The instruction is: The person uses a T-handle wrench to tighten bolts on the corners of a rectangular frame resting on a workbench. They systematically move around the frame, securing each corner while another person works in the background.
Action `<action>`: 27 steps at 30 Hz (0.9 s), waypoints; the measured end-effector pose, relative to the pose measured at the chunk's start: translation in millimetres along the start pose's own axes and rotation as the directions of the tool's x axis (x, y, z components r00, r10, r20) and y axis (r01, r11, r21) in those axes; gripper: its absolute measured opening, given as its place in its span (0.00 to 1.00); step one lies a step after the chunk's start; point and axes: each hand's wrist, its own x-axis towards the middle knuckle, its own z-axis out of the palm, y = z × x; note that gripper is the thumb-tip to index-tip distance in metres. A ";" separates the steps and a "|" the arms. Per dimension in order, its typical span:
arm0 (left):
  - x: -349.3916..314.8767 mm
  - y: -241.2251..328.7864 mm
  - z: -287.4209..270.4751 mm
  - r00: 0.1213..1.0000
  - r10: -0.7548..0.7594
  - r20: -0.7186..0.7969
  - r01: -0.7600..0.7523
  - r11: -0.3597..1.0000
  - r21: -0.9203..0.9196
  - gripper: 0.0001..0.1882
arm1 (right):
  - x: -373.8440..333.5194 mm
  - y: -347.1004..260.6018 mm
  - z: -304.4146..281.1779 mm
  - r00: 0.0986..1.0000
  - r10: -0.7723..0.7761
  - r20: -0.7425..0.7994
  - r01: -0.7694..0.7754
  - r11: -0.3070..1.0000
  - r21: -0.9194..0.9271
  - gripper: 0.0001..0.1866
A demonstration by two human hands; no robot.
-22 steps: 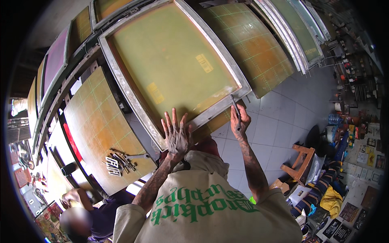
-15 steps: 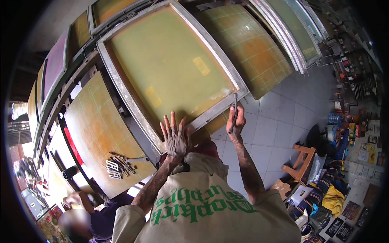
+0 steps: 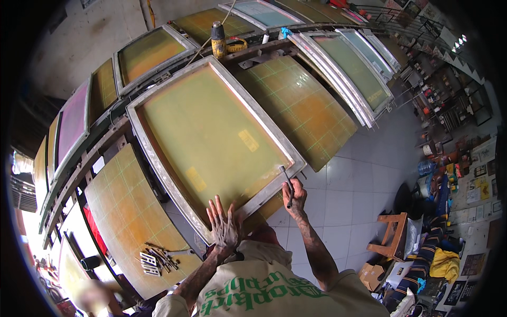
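A large screen-printing frame (image 3: 140, 134) with a greenish-yellow mesh lies in front of me, its near edge toward my body. My left hand (image 3: 224, 228) rests at its near left corner, fingers spread and reaching over the rim onto the mesh. In my right hand (image 3: 296, 196), at the near right corner, a dark bent socket wrench (image 3: 290, 191) stands roughly upright in closed fingers. Its upper end is by the frame's rim; I cannot tell whether it touches. Two yellowish tape patches (image 3: 247, 141) show on the mesh.
A gridded board (image 3: 127, 203) at left carries a pile of dark tools (image 3: 163, 259) and pale clamp-like pieces (image 3: 150, 264). Another gridded board (image 3: 301, 113) lies right. Behind stands a yellow heat gun (image 3: 218, 46). A wooden stool (image 3: 390, 235) is on the tiled floor. Another person is at lower left.
My view has tilted upward, bringing the heat gun and more frames at the back into sight. Both hands keep nearly the same places at the frame's near corners, the wrench still in my right.
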 end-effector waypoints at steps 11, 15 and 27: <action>-2.4 -0.3 -8.2 1.000 -0.002 0.005 0.003 0.998 -0.055 0.31 | 30.1 31.6 -1.1 0.974 0.165 -0.158 -0.165 0.986 0.010 0.07; -2.6 -0.6 -8.3 1.000 0.004 -0.002 -0.004 0.998 -0.058 0.30 | 45.5 46.5 -4.5 0.964 0.200 -0.176 -0.209 0.977 -0.036 0.07; -4.6 -5.0 -4.7 1.000 0.013 0.023 -0.012 0.998 -0.059 0.30 | 66.9 84.3 -18.4 0.880 0.475 -0.027 -0.436 0.829 0.350 0.15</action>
